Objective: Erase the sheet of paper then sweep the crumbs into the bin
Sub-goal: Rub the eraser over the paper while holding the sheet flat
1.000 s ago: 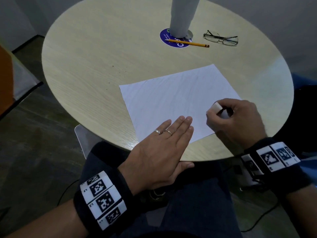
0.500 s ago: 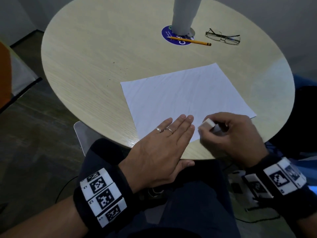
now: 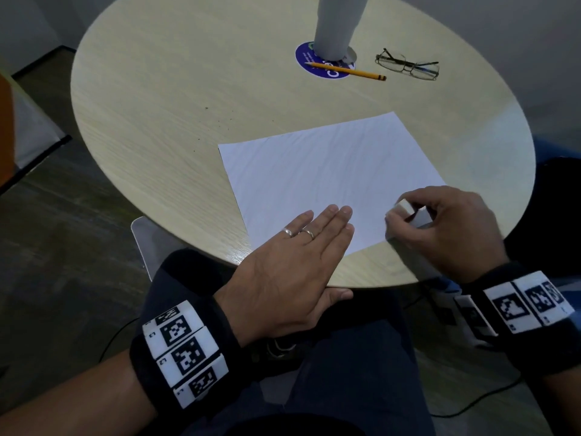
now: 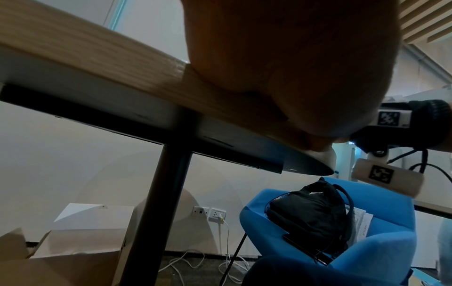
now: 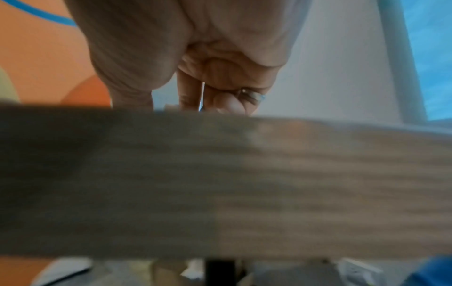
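A white sheet of paper (image 3: 327, 174) lies on the round wooden table (image 3: 176, 99), near its front edge. My left hand (image 3: 292, 256) lies flat with straight fingers on the sheet's near corner, its thumb below the table edge. My right hand (image 3: 446, 228) pinches a white eraser (image 3: 412, 212) and holds it down on the sheet's right near edge. Small dark crumbs (image 3: 217, 121) dot the table left of the sheet. In the left wrist view my left palm (image 4: 305, 63) rests on the table edge. In the blurred right wrist view, the right hand's curled fingers (image 5: 220, 96) show above the table edge.
A yellow pencil (image 3: 345, 71) lies across a blue round sticker (image 3: 306, 66) at the foot of a grey column (image 3: 336, 23); spectacles (image 3: 407, 68) lie to its right. A clear bin rim (image 3: 141, 237) shows under the table's near left edge. A blue chair (image 4: 381, 240) holds a black bag (image 4: 310, 212).
My right hand rubbed the eraser toward me and left across the sheet, then back out to the sheet's right near edge. My left hand has stayed flat on the paper.
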The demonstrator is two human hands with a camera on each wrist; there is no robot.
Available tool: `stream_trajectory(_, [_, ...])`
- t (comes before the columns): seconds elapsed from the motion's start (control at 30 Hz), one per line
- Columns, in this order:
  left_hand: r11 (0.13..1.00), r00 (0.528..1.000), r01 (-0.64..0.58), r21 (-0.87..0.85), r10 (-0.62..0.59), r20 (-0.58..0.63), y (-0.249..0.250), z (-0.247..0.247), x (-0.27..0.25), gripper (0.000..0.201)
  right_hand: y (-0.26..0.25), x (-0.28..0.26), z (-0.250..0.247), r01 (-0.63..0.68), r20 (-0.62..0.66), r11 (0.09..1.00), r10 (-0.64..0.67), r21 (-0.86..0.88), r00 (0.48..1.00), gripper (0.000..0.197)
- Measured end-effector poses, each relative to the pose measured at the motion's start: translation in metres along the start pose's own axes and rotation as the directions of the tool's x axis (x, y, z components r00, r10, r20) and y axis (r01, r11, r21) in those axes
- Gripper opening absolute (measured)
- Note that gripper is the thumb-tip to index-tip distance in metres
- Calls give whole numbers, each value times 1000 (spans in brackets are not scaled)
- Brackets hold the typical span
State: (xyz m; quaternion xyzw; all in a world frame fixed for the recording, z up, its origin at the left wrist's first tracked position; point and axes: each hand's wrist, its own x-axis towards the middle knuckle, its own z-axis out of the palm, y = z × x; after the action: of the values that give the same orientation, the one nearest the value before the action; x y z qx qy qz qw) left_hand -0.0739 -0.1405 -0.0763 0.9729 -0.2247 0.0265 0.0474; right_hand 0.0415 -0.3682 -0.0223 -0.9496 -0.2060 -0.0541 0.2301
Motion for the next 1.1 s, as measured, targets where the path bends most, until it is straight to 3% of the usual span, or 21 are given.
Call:
stream_trajectory(0.13, [1000,1000,0,-7,0,-10,-1,1,0,83,-28,-22,16,101,107,986,-116,135,987,16])
stream_trajectory(0.2, [1000,1000,-1,-6,1,1,-1,1,1,83,-16,-13,11,-6,115,988,-12,152,993,16])
stream_trajectory(0.27, [1000,1000,2,-8,-2,1,-1,0,1,84,1,-1,2,-44,73,998,41,49,997,12])
stream_trajectory(0.33, [1000,1000,4,-10,-4,-2,-1,0,0,84,0,3,1,10,6,999,-10,-51,1000,16])
stream_trajectory(0.47, [1000,1000,5,-10,-5,-4,-1,1,0,84,-32,-19,17,165,78,986,-163,-16,983,13])
stream_trajectory(0.6, [1000,1000,3,-5,-3,2,-1,0,0,84,-7,1,1,9,96,1000,-8,-12,995,11])
stream_trajectory(0.7, [1000,1000,5,-17,-5,11,-1,0,1,84,-11,2,-1,69,67,996,-66,-49,996,13])
stream_trajectory(0.8, [1000,1000,6,-14,-6,9,-1,0,1,84,-31,-19,11,140,125,990,-140,7,982,15])
stream_trajectory(0.93, [1000,1000,4,-13,-4,4,0,0,0,85,-5,-2,-2,-25,96,999,29,-37,995,12])
stream_trajectory(1.0, [1000,1000,5,-17,-5,8,0,-1,0,85,-5,-1,-4,19,46,997,-16,-70,999,12])
stream_trajectory(1.1, [1000,1000,5,-30,-5,1,-1,0,0,84,-32,-18,10,142,115,990,-138,-26,984,15])
